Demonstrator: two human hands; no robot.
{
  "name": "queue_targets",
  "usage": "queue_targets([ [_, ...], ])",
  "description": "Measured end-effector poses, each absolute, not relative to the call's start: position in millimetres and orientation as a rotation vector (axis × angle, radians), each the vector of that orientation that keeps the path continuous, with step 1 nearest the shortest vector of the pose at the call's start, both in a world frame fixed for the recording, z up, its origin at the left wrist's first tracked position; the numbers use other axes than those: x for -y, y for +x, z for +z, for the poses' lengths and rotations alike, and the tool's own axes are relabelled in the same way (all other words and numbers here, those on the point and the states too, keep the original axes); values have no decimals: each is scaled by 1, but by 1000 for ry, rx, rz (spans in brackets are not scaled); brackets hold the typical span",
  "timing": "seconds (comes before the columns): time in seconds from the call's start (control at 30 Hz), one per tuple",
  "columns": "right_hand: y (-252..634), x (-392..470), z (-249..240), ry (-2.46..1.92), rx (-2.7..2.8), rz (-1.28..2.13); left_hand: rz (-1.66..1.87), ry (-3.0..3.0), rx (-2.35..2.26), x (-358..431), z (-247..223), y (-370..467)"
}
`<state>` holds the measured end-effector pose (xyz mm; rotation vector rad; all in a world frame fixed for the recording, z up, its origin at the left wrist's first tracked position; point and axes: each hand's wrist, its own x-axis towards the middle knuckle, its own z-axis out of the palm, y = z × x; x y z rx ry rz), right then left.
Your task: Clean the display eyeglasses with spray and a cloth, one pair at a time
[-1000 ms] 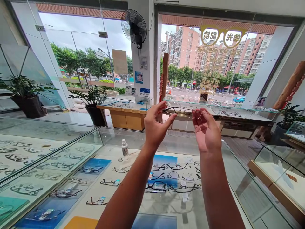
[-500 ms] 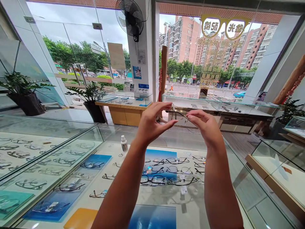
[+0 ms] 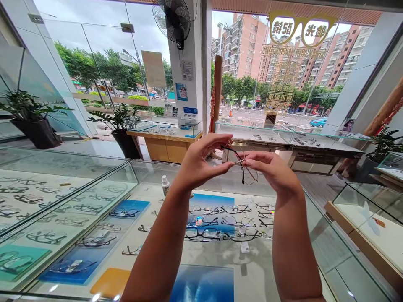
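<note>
Above the glass display case, a thin-rimmed pair of eyeglasses (image 3: 242,162) is held up between both my hands. My left hand (image 3: 204,159) pinches one lens rim, thumb below and fingers above. At the bridge, my right hand (image 3: 267,167) grips with thumb and fingertips. A dark temple arm slants down past the right fingertips, and the second lens hangs below them. Under my forearms, rows of eyeglasses (image 3: 201,234) lie in the case on white and blue panels. A small white bottle (image 3: 165,185) stands beyond my left forearm.
The case's glass top (image 3: 157,172) lies below my hands. More eyeglasses (image 3: 47,237) fill the left section, near an orange pad (image 3: 110,282). Another display case (image 3: 371,222) stands at right. Potted plants (image 3: 121,130), a wall fan (image 3: 172,21) and window counters are farther off.
The eyeglasses have turned, so a dark temple arm now points down and the second lens hangs lower. My right hand has shifted slightly lower. The view has moved a little.
</note>
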<state>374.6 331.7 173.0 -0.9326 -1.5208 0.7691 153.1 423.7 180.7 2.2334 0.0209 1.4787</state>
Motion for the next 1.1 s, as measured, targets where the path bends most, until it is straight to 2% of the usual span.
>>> queue_targets([
  [0.17, 373, -336, 172, -899, 1522, 803, 1387, 2167, -36, -421, 180, 152],
  [0.27, 370, -338, 170, -894, 1466, 708, 1524, 2090, -161, -410, 181, 149],
  [0.33, 363, -338, 168, -911, 1421, 568, 1631, 1985, -351, -398, 182, 148],
  [0.43, 345, -333, 166, -982, 1378, 234, 1494, 1899, -566, -375, 182, 152],
  [0.57, 311, -319, 165, -1033, 1367, -197, 1392, 1791, -631, -357, 175, 160],
  [0.7, 281, -310, 159, -1041, 1419, -407, 1391, 1572, -620, -361, 164, 150],
  [0.93, 252, -287, 135, -1113, 1505, -447, 1324, 1435, -666, -347, 148, 129],
  [1.1, 268, -224, 119, -1192, 1495, -219, 1178, 1924, -742, -327, 138, 118],
])
